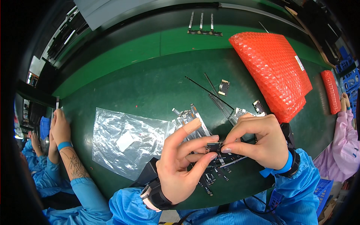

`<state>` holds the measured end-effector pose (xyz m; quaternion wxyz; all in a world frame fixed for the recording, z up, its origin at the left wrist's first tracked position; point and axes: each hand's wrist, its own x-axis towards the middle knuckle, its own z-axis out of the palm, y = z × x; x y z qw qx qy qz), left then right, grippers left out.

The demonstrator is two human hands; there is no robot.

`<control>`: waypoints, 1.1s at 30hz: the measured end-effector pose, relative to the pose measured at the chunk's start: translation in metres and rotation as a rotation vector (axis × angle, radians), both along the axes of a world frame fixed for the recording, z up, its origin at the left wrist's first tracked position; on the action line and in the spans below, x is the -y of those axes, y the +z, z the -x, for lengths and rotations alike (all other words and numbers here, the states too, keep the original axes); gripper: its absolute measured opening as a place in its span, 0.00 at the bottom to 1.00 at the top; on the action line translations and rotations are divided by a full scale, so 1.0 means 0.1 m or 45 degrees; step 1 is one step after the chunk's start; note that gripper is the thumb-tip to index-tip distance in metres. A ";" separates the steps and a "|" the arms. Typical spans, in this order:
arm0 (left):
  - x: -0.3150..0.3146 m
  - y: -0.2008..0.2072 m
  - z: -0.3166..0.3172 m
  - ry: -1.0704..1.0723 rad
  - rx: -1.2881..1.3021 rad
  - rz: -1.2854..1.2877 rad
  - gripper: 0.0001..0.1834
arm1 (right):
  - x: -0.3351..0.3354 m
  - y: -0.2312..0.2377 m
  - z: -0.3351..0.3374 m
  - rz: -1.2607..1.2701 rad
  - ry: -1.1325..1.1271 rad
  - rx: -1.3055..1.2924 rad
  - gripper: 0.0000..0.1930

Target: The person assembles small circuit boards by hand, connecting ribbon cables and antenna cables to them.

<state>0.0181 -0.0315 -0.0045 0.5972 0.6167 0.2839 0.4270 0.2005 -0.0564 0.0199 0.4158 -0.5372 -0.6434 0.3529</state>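
Observation:
Between my two hands, low over the green table, is a small black circuit board (214,147). My left hand (183,159) pinches its left side between thumb and fingers; a beige bandage wraps one finger. Thumb and forefinger of my right hand (258,140) close on the board's right end. Beneath and behind them lies a heap of flat ribbon-like strips (195,118), partly hidden by my hands. Two more small boards lie beyond my right hand: one black board (224,87) and another dark board (258,107). Thin dark strips (210,90) lie beside them.
A clear plastic bag (127,142) lies left of the heap. Red bubble wrap (273,71) bulks at the back right, with a smaller red roll (330,92) farther right. A board with three strips (204,32) rests at the far edge. Co-workers' arms (75,161) show left, a pink sleeve (339,146) right.

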 end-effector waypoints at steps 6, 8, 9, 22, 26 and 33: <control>0.01 -0.02 0.00 -0.001 0.052 -0.037 0.30 | 0.01 0.01 -0.01 0.103 0.005 -0.065 0.04; 0.01 -0.02 0.00 0.005 0.051 -0.041 0.30 | 0.01 0.01 -0.01 0.112 0.031 -0.127 0.04; 0.01 -0.03 0.00 0.010 0.053 -0.042 0.30 | 0.01 0.00 -0.01 0.112 0.031 -0.126 0.04; 0.04 -0.03 0.04 -0.006 0.016 -0.126 0.27 | 0.06 0.00 0.03 -0.089 0.011 0.047 0.05; 0.02 -0.02 0.08 -0.027 -0.106 -0.344 0.26 | 0.11 0.05 0.05 -0.260 -0.021 0.160 0.05; -0.02 -0.01 0.08 -0.090 -0.158 -0.677 0.33 | 0.11 0.06 0.03 -0.319 0.032 0.128 0.06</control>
